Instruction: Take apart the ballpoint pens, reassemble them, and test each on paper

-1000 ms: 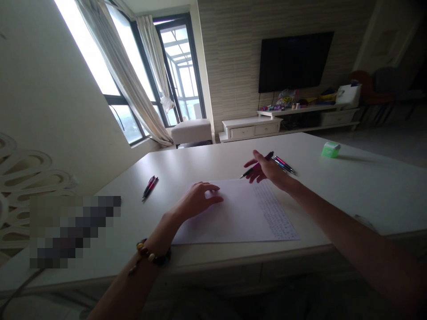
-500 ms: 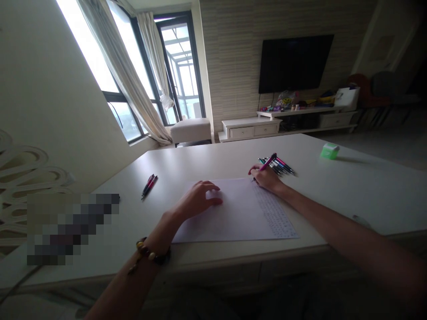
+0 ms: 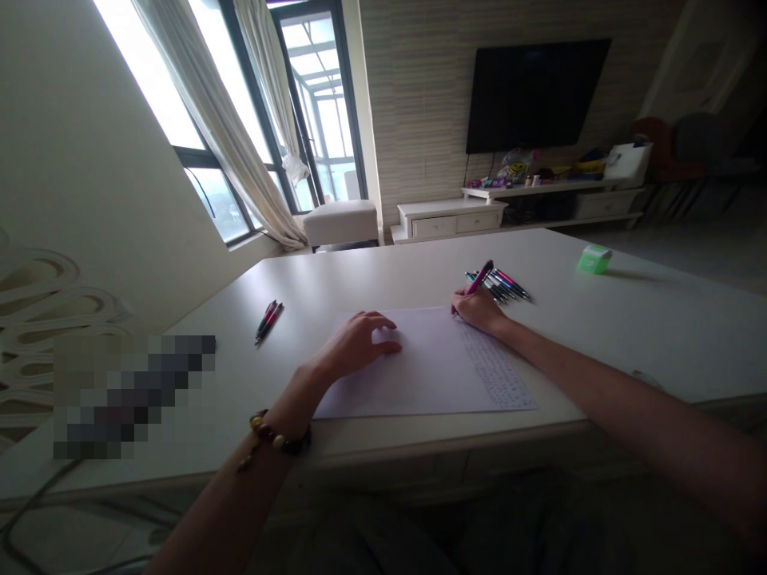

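A white sheet of paper (image 3: 425,367) lies on the white table (image 3: 359,275), with rows of small handwriting along its right side. My right hand (image 3: 478,307) grips a purple pen (image 3: 480,277) at the sheet's far right corner; the pen's tip is hidden by the fingers. Across the left part of the paper rests my left hand (image 3: 363,339), fingers apart and nothing in them. A beaded bracelet (image 3: 276,439) circles the left wrist. Just beyond the right hand lies a pile of several pens (image 3: 506,286).
Two pens (image 3: 269,321) lie left of the paper. A green box (image 3: 594,259) stands at the far right of the table. Part of the left side is pixelated. Beyond the table are a stool (image 3: 341,221), a low cabinet (image 3: 447,222) and a television (image 3: 533,96).
The whole view has shifted slightly, so the table appears higher. My right hand's fingers and the pen have moved a little at the sheet's corner. My left hand stays on the paper.
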Available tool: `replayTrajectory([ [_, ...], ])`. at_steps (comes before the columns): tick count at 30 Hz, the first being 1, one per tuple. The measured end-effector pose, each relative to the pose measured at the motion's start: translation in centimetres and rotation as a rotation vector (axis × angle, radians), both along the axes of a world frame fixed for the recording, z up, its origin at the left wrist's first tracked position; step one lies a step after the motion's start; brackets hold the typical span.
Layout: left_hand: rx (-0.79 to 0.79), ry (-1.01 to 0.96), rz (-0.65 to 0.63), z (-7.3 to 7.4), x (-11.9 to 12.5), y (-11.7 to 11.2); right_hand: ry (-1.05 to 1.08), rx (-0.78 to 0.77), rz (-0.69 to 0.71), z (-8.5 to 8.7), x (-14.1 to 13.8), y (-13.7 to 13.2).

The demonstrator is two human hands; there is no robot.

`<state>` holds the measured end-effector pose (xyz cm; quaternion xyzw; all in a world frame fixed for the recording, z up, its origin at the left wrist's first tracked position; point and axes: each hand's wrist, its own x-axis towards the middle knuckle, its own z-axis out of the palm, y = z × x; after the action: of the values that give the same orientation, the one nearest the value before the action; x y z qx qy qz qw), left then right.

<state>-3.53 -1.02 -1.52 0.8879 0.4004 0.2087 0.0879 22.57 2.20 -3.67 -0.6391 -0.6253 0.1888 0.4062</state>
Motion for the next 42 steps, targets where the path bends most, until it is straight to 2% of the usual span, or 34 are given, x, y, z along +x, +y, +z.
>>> replayTrajectory([
  [7, 0.013, 0.013, -0.003, 0.0, 0.1, 0.0, 0.011, 0.018, -0.003, 0.1, 0.1, -0.2],
  [13, 0.011, 0.034, 0.004, -0.1, -0.1, 0.1, 0.317, 0.029, 0.032, 0.6, 0.8, -0.1],
  [17, 0.003, 0.072, -0.002, 0.2, -0.1, -0.1, 0.422, 0.133, -0.053, 1.1, 1.7, 0.5],
  [21, -0.09, 0.117, -0.015, 0.4, -0.1, -0.3, 0.403, 0.172, -0.131, 1.3, 2.8, 0.8],
  [27, -0.183, 0.146, 0.052, 0.0, -0.4, -0.1, 0.412, 0.158, -0.109, 1.3, 4.2, 1.1],
  [33, -0.078, 0.057, 0.116, -0.7, -0.4, 0.7, 0.351, 0.132, -0.013, 0.6, 5.2, 1.5],
  [39, 0.028, -0.006, 0.099, -0.6, -0.8, 0.9, 0.334, 0.189, -0.141, -0.3, 6.6, 2.9],
  [42, 0.06, -0.006, 0.142, -0.2, -1.1, 0.8, 0.294, 0.197, -0.186, -0.6, 7.4, 3.5],
])
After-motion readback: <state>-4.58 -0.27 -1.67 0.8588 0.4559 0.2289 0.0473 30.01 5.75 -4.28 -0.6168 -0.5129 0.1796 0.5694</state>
